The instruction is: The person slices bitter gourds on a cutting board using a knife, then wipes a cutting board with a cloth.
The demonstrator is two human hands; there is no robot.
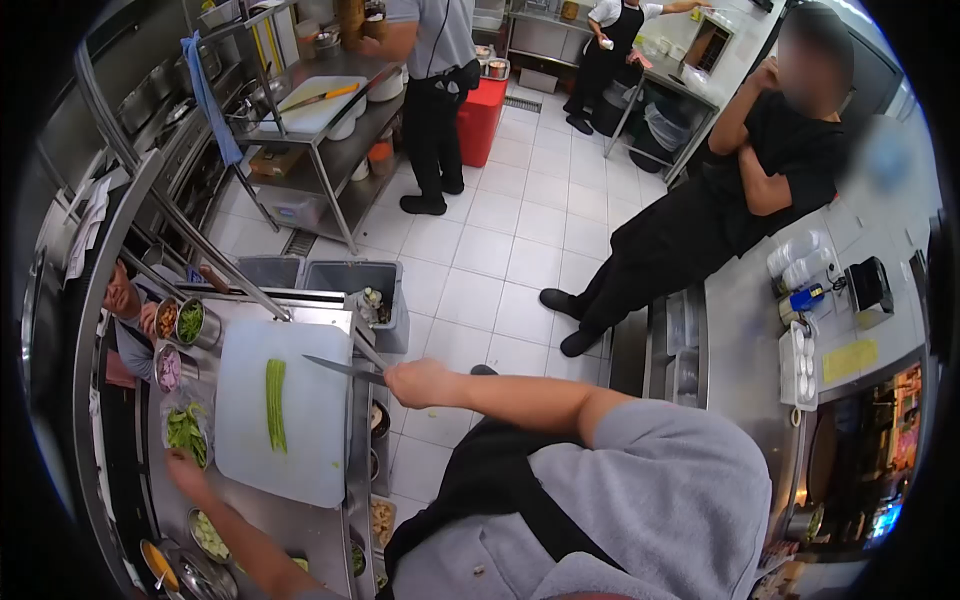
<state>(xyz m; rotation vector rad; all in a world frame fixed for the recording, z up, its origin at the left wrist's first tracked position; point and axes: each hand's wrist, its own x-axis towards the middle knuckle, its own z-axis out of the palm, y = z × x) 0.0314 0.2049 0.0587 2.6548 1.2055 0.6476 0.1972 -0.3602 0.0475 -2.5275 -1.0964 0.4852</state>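
Observation:
My right hand (418, 383) is closed around the handle of a knife (335, 366), whose blade points left over the edge of a white cutting board (250, 350). A bundle of long green stalks (275, 405) lies on the board, and the blade is apart from it. My left hand (187, 472) is at the lower edge of a clear plastic bag of flat green pods (186, 432). Its fingers look bent in, but what they pinch is too small to make out. Below it stands a container of pale green chopped pieces (208, 535).
Metal containers of green (190, 322) and pink (168, 370) cut vegetables stand beyond the board, where another person's hand (148, 318) reaches in. Grey bins (385, 310) stand right of the counter. A person in black (740, 200) leans on the opposite counter; others work farther back.

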